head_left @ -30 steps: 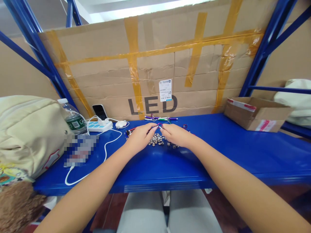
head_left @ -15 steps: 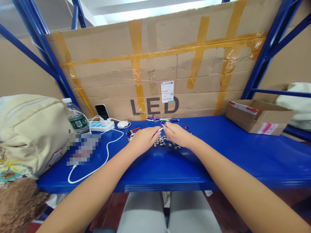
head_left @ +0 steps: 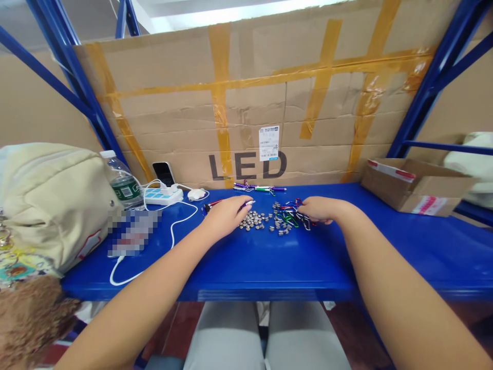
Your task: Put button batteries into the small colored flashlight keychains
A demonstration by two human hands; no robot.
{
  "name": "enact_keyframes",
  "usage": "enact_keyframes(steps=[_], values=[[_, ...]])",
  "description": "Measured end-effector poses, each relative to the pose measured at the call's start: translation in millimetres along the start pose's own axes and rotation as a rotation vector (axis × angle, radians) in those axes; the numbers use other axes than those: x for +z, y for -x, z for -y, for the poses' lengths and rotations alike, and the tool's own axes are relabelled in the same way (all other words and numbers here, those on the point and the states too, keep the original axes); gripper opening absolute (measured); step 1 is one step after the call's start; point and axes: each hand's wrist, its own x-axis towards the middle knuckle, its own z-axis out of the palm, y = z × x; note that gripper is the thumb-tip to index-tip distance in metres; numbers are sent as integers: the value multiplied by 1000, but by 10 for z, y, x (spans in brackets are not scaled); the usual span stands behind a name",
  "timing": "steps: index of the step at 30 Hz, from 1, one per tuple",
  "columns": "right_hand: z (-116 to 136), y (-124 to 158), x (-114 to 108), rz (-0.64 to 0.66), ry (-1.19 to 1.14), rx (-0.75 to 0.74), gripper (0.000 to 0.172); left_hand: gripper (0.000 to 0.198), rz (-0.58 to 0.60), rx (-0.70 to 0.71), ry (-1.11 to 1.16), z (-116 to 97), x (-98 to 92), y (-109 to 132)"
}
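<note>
My left hand (head_left: 227,215) rests on the blue shelf top (head_left: 269,257), fingers closed around a small purple pen-shaped light (head_left: 247,204) whose silver tip pokes out. Just right of it lies a heap of small silver button cells (head_left: 256,221). My right hand (head_left: 321,209) is curled with its fingers pinched at a tangle of coloured carabiner clips (head_left: 290,215); what it grips is partly hidden. Several finished little lights (head_left: 260,188) lie in a row at the back by the cardboard.
A taped cardboard sheet marked LED (head_left: 250,118) stands behind. At left are a cream bag (head_left: 50,205), a water bottle (head_left: 121,180), a phone (head_left: 164,172), a power strip (head_left: 164,195) and a white cable (head_left: 169,236). An open carton (head_left: 416,185) sits at right.
My hands have parted: the right hand moved right from the purple light to the carabiner clips, uncovering the button cells. The left hand stays in place with the light.
</note>
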Motion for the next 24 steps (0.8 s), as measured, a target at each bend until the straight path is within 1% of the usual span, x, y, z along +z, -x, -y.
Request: enact_keyframes(steps=[2, 3, 5, 7, 8, 9, 10, 12, 14, 16, 19, 21, 24], values=[[-10, 17, -11, -9, 36, 40, 27, 31, 1, 1, 4, 12, 12, -2], [-10, 23, -19, -43, 48, 52, 31, 31, 0, 4, 7, 15, 17, -2], [1, 29, -35, -152, 41, 47, 35, 29, -6, 22, 16, 23, 28, -3], [41, 35, -31, -226, -58, -17, 39, 27, -13, 59, 22, 32, 44, -5], [76, 40, -14, -213, -152, -71, 41, 26, -18, 82, 22, 36, 54, -6], [122, 49, 16, -160, -268, -134, 44, 25, -27, 104, 17, 38, 65, -7], [177, 59, 56, -74, -396, -198, 47, 24, -39, 128, 7, 39, 76, -9], [306, 84, 160, 137, -617, -309, 48, 23, -70, 179, -37, 35, 95, -11], [429, 104, 266, 310, -759, -371, 46, 22, -100, 240, -107, 27, 105, -12], [521, 113, 343, 440, -848, -385, 41, 22, -123, 299, -190, 23, 111, -12], [583, 108, 381, 549, -938, -340, 31, 24, -146, 346, -312, 27, 131, -9], [591, 102, 373, 589, -987, -298, 26, 26, -160, 368, -387, 30, 160, -6], [592, 99, 354, 619, -1043, -252, 25, 28, -172, 390, -457, 21, 214, -5]])
